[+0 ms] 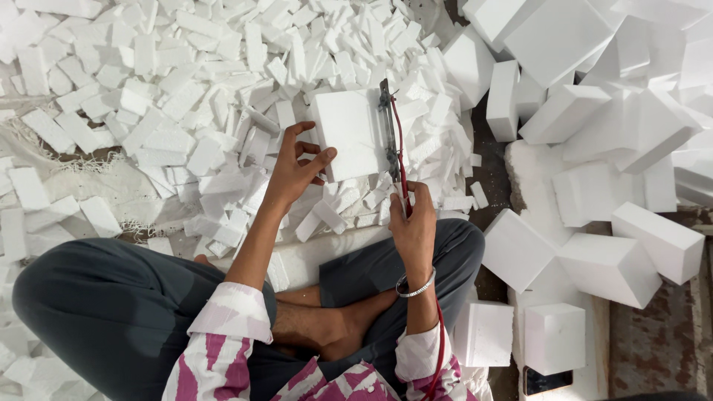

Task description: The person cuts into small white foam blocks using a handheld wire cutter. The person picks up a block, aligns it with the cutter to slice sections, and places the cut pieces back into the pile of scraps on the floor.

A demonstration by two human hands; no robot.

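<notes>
Foam-strewn floor (111,186): 1 slab (347,134), 2 hands.

Left hand (295,169) reaches forward, fingers spread; right hand (413,223) closed in a tight grip.

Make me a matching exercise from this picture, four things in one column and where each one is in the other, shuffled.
Things:
1. Flat square white foam slab
2. Thin metal cutting tool with red cord
3. Silver bangle
4. Heap of small white foam strips

Places:
A. On the right wrist
B. Under the left hand fingers
C. Along the slab's right edge, gripped by the right hand
D. Spread over the floor at upper left

Pairs: 1-B, 2-C, 3-A, 4-D
</notes>
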